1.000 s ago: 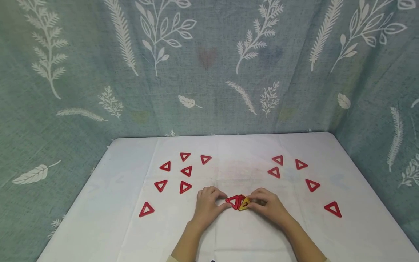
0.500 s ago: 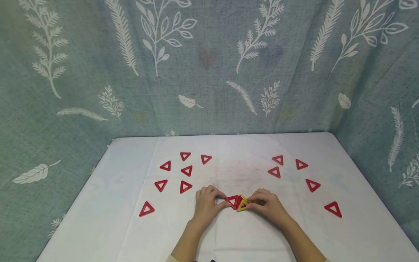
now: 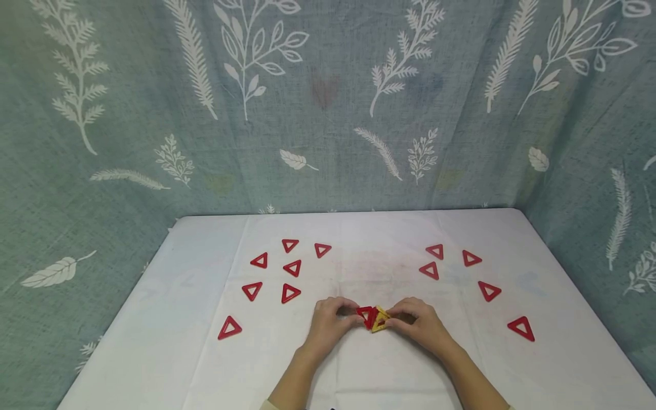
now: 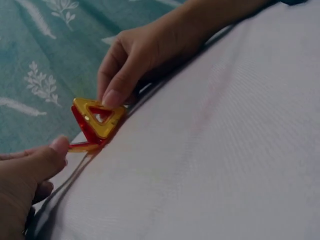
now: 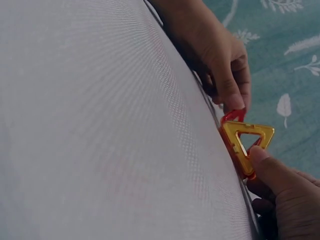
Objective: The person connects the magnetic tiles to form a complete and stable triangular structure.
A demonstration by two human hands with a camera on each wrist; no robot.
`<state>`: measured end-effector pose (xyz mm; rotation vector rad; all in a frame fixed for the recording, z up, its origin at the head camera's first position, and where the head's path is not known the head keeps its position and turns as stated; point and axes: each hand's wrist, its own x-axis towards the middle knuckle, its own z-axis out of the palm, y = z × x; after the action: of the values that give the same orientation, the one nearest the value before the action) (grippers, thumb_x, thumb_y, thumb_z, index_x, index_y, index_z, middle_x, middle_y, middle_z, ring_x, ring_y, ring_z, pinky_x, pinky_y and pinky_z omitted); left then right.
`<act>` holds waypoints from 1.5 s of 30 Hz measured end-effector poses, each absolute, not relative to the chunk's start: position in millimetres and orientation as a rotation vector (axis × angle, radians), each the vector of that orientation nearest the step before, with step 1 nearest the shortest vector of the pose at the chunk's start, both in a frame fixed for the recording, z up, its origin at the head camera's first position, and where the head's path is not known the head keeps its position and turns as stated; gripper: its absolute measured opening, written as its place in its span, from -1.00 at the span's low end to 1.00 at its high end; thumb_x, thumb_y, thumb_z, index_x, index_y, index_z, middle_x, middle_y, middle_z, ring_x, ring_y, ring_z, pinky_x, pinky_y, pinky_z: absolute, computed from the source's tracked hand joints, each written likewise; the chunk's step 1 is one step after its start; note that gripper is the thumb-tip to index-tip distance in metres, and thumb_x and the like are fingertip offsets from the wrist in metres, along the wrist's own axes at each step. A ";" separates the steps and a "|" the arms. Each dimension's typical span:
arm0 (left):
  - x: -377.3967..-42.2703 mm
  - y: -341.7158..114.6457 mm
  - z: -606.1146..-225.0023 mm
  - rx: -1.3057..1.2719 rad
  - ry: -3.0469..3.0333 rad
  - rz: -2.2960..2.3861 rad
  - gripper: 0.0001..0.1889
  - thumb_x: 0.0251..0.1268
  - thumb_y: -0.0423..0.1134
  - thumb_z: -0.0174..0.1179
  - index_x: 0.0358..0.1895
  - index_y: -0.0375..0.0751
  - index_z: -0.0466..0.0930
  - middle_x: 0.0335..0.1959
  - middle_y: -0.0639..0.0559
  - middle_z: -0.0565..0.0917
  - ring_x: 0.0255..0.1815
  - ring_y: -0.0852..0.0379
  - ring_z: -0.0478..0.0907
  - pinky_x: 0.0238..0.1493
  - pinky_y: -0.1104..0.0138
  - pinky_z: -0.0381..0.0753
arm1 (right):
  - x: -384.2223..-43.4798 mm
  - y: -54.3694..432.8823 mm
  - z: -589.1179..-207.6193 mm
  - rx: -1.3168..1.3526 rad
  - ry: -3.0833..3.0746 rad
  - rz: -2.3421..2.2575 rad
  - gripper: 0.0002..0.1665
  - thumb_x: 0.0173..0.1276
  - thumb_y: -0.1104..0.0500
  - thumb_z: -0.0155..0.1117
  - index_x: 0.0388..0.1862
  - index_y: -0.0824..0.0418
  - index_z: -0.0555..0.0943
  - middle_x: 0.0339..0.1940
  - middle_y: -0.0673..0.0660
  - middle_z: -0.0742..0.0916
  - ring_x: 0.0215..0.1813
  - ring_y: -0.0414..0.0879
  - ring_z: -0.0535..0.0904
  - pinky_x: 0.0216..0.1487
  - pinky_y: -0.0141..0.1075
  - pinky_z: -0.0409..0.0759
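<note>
At the near middle of the white table, my left hand [image 3: 330, 323] pinches a red triangular magnetic tile [image 3: 365, 313] between thumb and fingers. My right hand [image 3: 419, 323] pinches a yellow triangular magnetic tile [image 3: 380, 320]. The two tiles meet edge to edge, with more red behind the yellow face. In the left wrist view the yellow tile [image 4: 100, 117] stands tilted up, and the red-orange piece [image 4: 84, 147] under my left thumb is seen nearly edge-on. My right thumb lies on the yellow tile [image 5: 245, 142] in the right wrist view; fingers behind the tiles are partly hidden.
Several loose red triangular tiles lie flat on the left of the white table [image 3: 400, 370], one of them a red triangle [image 3: 291, 292] near my left hand. More lie at the right, including a red triangle [image 3: 489, 290]. A patterned green-blue curtain [image 3: 328, 142] hangs behind.
My left hand has shifted slightly right and the red tile it holds has tilted up, looking narrower now. The yellow tile has turned a little. The loose tiles stay where they were.
</note>
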<state>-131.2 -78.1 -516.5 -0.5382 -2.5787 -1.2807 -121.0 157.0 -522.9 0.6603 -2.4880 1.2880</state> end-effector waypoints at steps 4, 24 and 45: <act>-129.5 -73.2 -516.6 -0.628 -2.492 -1.422 -0.75 -0.06 -0.13 0.43 -0.25 -0.02 0.68 -0.38 0.22 0.68 -0.31 0.29 0.51 -0.12 0.31 0.39 | -121.0 156.7 -524.6 0.681 -2.458 1.251 -0.80 0.01 0.12 0.51 -0.32 0.04 0.74 -0.39 -0.20 0.71 -0.31 -0.32 0.55 -0.29 -0.42 0.51; -124.2 -66.2 -521.0 -0.906 -2.421 -0.740 -0.65 -0.10 0.00 0.41 -0.16 0.04 0.74 -0.30 0.28 0.67 -0.23 0.27 0.52 -0.11 0.30 0.37 | -117.0 153.2 -527.3 0.785 -2.343 1.125 -0.67 -0.15 0.20 0.56 -0.30 0.16 0.76 -0.38 -0.09 0.68 -0.33 -0.26 0.49 -0.33 -0.40 0.44; -125.0 -67.6 -519.8 -0.932 -2.390 -0.662 -0.69 -0.05 0.01 0.39 -0.18 0.02 0.75 -0.34 0.25 0.60 -0.28 0.26 0.46 -0.20 0.34 0.37 | -105.8 138.9 -524.5 0.484 -2.451 0.961 -0.65 -0.22 0.17 0.58 -0.34 0.17 0.76 -0.56 -0.24 0.58 -0.46 -0.42 0.20 -0.27 -0.28 0.20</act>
<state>-125.0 -67.6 -519.8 -0.9316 -2.3900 -0.6625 -105.8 138.9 -524.5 0.4843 -2.4513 0.9612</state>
